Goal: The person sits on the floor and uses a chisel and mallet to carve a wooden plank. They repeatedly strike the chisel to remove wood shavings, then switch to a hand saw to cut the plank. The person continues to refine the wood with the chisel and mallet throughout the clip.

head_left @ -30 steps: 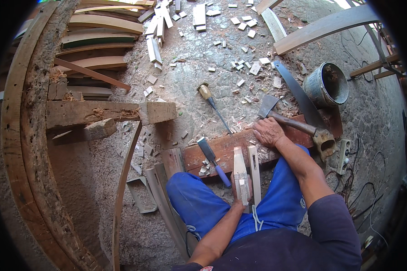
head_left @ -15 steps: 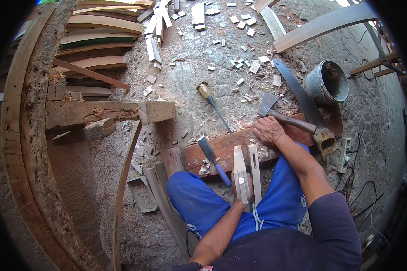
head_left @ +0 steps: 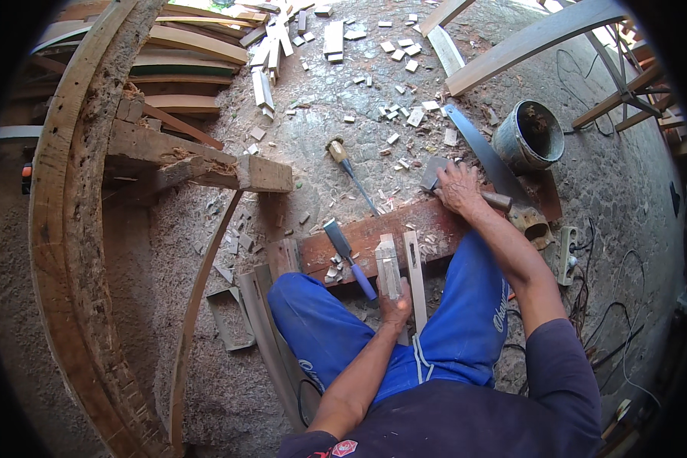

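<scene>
My left hand (head_left: pixel 395 305) is wrapped around the lower end of a short wooden piece (head_left: pixel 388 269), which stands up from between my knees toward the bench. Right beside it, a narrow wooden strip with a slot (head_left: pixel 416 275) leans on the edge of the reddish wooden bench (head_left: pixel 366 233). My right hand (head_left: pixel 459 187) lies over a hatchet, fingers bent across its handle (head_left: pixel 498 201) close to the steel head (head_left: pixel 433 173). A wide chisel with a purple handle (head_left: pixel 362 281) rests on the bench's left part. Beyond the bench lies another chisel (head_left: pixel 337 151), wooden-handled, its blade pointing toward me.
A handsaw (head_left: pixel 485 149) and a metal bucket (head_left: pixel 515 141) are at the right. Near the power strip (head_left: pixel 567 256) run loose cables. Wood offcuts (head_left: pixel 416 116) litter the floor. Large curved timbers (head_left: pixel 61 252) rise at the left, with a squared beam (head_left: pixel 266 174) jutting inward.
My right hand has moved from the bench top onto the hatchet. My left hand has tilted the wooden piece, and more of that hand shows. The whole view has shifted slightly.
</scene>
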The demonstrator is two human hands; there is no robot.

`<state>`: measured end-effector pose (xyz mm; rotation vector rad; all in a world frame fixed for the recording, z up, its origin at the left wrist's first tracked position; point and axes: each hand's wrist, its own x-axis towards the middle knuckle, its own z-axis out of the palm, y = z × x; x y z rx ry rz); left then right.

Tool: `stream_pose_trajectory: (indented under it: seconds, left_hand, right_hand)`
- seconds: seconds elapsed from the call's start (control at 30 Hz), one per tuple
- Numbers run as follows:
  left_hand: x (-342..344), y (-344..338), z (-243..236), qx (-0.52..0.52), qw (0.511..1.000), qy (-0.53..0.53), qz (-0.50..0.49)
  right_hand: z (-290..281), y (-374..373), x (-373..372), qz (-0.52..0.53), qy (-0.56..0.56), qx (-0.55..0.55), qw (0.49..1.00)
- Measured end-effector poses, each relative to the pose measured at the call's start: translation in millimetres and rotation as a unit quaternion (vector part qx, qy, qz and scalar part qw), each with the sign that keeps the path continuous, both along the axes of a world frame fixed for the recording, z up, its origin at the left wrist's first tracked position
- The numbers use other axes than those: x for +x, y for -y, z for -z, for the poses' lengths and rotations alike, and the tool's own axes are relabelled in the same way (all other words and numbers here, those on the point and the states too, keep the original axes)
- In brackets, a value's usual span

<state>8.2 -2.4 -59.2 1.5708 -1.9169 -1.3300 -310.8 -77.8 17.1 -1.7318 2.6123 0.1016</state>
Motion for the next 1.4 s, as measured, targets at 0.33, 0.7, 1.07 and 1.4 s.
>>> stream_pose_trajectory:
  seconds: [0.33, 0.7, 1.07, 1.4]
  left_hand:
    - [5.7, 66.3, -88.3, 0.113, 0.987, -0.089, 0.073]
    - [-62.4, 145.4, -176.5, 0.089, 0.925, -0.297, 0.218]
    - [-61.4, 147.8, -189.4, 0.272, 0.888, -0.326, 0.178]
    - [-52.4, 138.4, -215.9, 0.24, 0.905, -0.332, 0.116]
  right_hand:
    - [-13.6, -43.3, -44.2, 0.072, 0.304, 0.037, 0.949]
    - [-178.0, -209.9, 70.6, 0.143, 0.792, -0.035, 0.593]
    - [-159.2, -150.9, 107.3, -0.318, 0.366, 0.041, 0.874]
    - [-153.6, -128.3, 103.7, -0.452, 0.358, 0.016, 0.817]
